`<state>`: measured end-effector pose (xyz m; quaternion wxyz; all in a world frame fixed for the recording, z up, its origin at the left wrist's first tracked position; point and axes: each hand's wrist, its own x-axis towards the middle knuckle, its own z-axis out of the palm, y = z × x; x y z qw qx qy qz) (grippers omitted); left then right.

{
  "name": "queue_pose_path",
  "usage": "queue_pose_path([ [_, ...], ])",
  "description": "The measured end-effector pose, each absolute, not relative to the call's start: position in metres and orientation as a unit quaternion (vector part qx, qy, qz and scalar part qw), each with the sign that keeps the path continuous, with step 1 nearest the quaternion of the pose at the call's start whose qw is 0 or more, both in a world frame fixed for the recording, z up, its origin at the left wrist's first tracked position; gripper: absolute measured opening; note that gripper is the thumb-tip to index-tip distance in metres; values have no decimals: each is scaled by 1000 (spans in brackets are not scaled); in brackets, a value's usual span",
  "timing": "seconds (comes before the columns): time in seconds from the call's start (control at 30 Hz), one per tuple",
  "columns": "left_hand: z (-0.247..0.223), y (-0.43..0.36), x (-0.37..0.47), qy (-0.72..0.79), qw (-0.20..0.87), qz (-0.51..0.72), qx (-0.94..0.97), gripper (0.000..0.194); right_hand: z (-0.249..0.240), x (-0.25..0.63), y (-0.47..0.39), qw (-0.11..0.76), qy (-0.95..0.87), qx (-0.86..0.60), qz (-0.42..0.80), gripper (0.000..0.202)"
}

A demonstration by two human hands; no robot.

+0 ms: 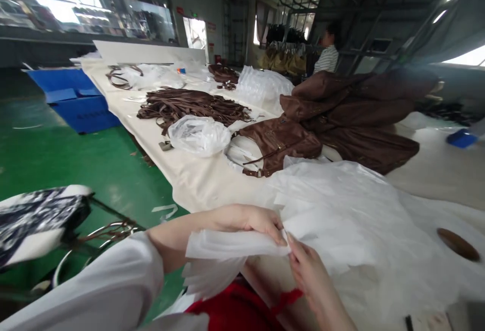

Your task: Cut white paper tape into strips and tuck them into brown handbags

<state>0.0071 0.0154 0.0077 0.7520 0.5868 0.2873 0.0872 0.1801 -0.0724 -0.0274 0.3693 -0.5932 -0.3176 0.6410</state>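
My left hand (261,222) is closed on a bundle of thin white tissue paper (231,245), whose layered ends hang to the left over my forearm and lap. At the bundle's right end my right hand (306,265) pinches the same paper, its fingertips close to the left hand's. Just beyond my hands lies a spread pile of white translucent sheets (341,204) on the table. A brown bag (280,141) with a buckled strap rests behind that pile, and white material shows inside the loop of its strap.
Brown straps (193,106) are heaped on the cream-covered table (193,184), near a clear plastic bag (200,136). More brown bags (364,103) are piled at the right. A blue box (79,101) stands left of the table, a patterned seat (41,225) nearer me. A person (326,55) stands behind.
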Motion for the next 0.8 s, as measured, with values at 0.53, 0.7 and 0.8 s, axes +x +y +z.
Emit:
queue_pose_path([
  [0.53, 16, 12, 36, 385, 704, 123, 584, 35, 3, 205, -60, 444, -519, -648, 337, 39],
  [0.7, 20, 6, 33, 377, 633, 149, 660, 32, 15, 203, -59, 357, -596, -656, 293, 20],
  [0.8, 19, 5, 29, 380, 600, 159, 686, 34, 21, 200, -54, 320, -670, -640, 197, 16],
])
